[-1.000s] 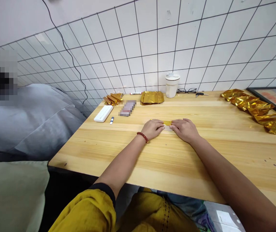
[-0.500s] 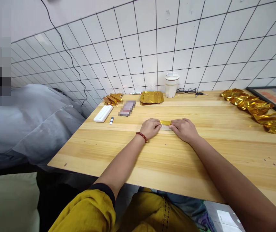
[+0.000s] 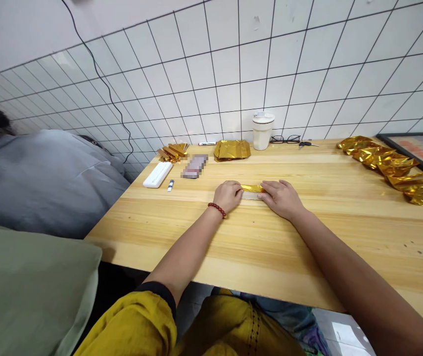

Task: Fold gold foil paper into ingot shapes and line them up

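A narrow folded sheet of gold foil paper (image 3: 251,188) lies on the wooden table, its pale underside showing along the near edge. My left hand (image 3: 228,196), with a red bead bracelet at the wrist, is closed on the sheet's left end. At the opposite end, the fingers and thumb of my right hand (image 3: 281,199) hold the paper down. Both fingertip areas partly hide the ends of the sheet. Farther back sits a stack of gold foil paper (image 3: 232,149).
Gold strips (image 3: 173,152), a white box (image 3: 158,175), a small glue tube (image 3: 170,185) and a blurred item (image 3: 195,166) lie left. A cup (image 3: 262,131), glasses (image 3: 285,139) and keys (image 3: 308,144) stand along the wall. Folded gold pieces (image 3: 389,165) lie right. A person (image 3: 48,178) is beside the table.
My left hand has shifted slightly left, so more of the gold paper shows between my hands, and its surface looks more creased. At left, the pale green cloth shape extends farther right.
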`<state>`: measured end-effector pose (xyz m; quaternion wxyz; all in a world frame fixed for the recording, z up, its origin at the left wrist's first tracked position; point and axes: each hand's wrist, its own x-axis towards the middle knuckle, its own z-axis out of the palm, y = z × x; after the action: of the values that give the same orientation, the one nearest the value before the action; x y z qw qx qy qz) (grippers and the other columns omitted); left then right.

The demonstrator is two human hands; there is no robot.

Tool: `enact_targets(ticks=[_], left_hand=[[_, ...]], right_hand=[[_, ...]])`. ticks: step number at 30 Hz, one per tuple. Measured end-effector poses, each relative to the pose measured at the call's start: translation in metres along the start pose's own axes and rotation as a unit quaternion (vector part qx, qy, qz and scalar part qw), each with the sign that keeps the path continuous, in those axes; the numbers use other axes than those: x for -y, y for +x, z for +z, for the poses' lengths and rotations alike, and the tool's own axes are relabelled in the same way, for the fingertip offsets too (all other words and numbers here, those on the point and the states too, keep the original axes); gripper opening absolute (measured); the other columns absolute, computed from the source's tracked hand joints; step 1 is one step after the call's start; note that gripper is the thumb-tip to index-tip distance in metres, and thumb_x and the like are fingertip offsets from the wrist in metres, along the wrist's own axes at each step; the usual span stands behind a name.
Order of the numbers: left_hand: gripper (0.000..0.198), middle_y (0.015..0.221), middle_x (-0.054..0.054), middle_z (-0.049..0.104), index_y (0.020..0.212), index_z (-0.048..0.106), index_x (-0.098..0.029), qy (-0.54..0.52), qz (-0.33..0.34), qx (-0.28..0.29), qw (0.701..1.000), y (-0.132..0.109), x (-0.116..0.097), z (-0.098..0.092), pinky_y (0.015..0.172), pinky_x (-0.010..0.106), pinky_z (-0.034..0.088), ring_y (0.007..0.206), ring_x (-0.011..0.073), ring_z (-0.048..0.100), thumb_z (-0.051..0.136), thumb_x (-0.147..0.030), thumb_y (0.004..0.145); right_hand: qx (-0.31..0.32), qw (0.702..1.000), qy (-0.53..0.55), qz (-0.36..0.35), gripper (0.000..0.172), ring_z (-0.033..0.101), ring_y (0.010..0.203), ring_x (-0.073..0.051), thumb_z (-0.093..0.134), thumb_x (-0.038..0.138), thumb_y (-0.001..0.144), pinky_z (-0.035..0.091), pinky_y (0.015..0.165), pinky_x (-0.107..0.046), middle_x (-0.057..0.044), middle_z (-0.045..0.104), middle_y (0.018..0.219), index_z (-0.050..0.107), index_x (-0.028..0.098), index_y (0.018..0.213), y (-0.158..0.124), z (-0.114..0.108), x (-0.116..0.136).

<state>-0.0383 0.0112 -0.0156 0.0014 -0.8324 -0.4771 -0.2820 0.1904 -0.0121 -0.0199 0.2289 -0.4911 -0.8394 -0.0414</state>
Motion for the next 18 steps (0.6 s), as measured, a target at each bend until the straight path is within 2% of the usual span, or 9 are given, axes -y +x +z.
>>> enact_targets(ticks=[3,6,10,12,15,17,18], left_hand=[[0.016,0.102,0.006,0.075,0.087,0.077,-0.021,0.000,-0.003,0.009,1.000,0.000,-0.001,-0.001,0.089,0.039,0.056,0.095,0.0234,0.067,0.061,-0.020,0.088],[0.016,0.102,0.006,0.075,0.086,0.077,-0.021,-0.002,-0.005,0.009,1.000,0.000,0.000,0.000,0.088,0.039,0.056,0.095,0.0234,0.067,0.061,-0.020,0.088],[0.016,0.102,0.007,0.075,0.087,0.077,-0.020,-0.008,0.011,0.001,1.000,0.001,0.000,0.000,0.089,0.038,0.055,0.095,0.0224,0.067,0.061,-0.020,0.089],[0.016,0.107,0.007,0.074,0.090,0.076,-0.020,-0.013,0.042,0.005,0.999,0.001,-0.001,-0.001,0.096,0.041,0.052,0.102,0.0229,0.066,0.061,-0.024,0.091],[0.018,0.118,0.005,0.071,0.094,0.076,-0.024,-0.003,0.079,0.022,0.997,0.000,-0.005,-0.005,0.114,0.054,0.033,0.122,0.0263,0.058,0.060,-0.032,0.094],[0.021,0.125,0.003,0.069,0.099,0.075,-0.026,0.004,0.080,0.037,0.996,-0.001,-0.009,-0.009,0.119,0.060,0.019,0.132,0.0283,0.050,0.058,-0.037,0.095],[0.023,0.128,0.003,0.067,0.103,0.074,-0.026,0.002,0.084,0.051,0.995,-0.001,-0.010,-0.010,0.120,0.060,0.016,0.135,0.0285,0.046,0.057,-0.039,0.096]], right_hand=[[0.038,0.998,0.013,-0.047,0.053,0.052,0.132,-0.030,0.044,0.052,0.098,0.035,0.111,-0.052,-0.013,0.056,0.143,0.058,0.018,0.137,0.000,0.002,-0.002],[0.077,0.994,0.020,-0.077,0.054,0.049,0.135,-0.030,0.043,0.053,0.098,0.036,0.110,-0.054,-0.012,0.055,0.145,0.057,0.019,0.138,0.001,0.003,-0.003],[0.077,0.994,0.025,-0.073,0.052,0.050,0.134,-0.030,0.042,0.051,0.099,0.040,0.108,-0.052,-0.012,0.056,0.144,0.059,0.021,0.137,0.001,0.004,-0.003],[0.071,0.994,0.027,-0.075,0.052,0.050,0.134,-0.030,0.042,0.051,0.098,0.041,0.108,-0.051,-0.012,0.057,0.143,0.059,0.021,0.136,0.001,0.005,-0.003],[0.064,0.994,0.032,-0.077,0.053,0.050,0.134,-0.030,0.041,0.052,0.099,0.042,0.108,-0.050,-0.012,0.059,0.141,0.061,0.019,0.135,0.000,0.006,-0.004],[0.064,0.994,0.037,-0.076,0.054,0.050,0.134,-0.030,0.041,0.053,0.098,0.042,0.108,-0.051,-0.012,0.059,0.141,0.061,0.019,0.135,0.001,0.006,-0.004],[0.064,0.994,0.040,-0.076,0.055,0.050,0.134,-0.031,0.041,0.054,0.098,0.042,0.108,-0.051,-0.012,0.059,0.140,0.061,0.018,0.135,0.001,0.006,-0.004]])
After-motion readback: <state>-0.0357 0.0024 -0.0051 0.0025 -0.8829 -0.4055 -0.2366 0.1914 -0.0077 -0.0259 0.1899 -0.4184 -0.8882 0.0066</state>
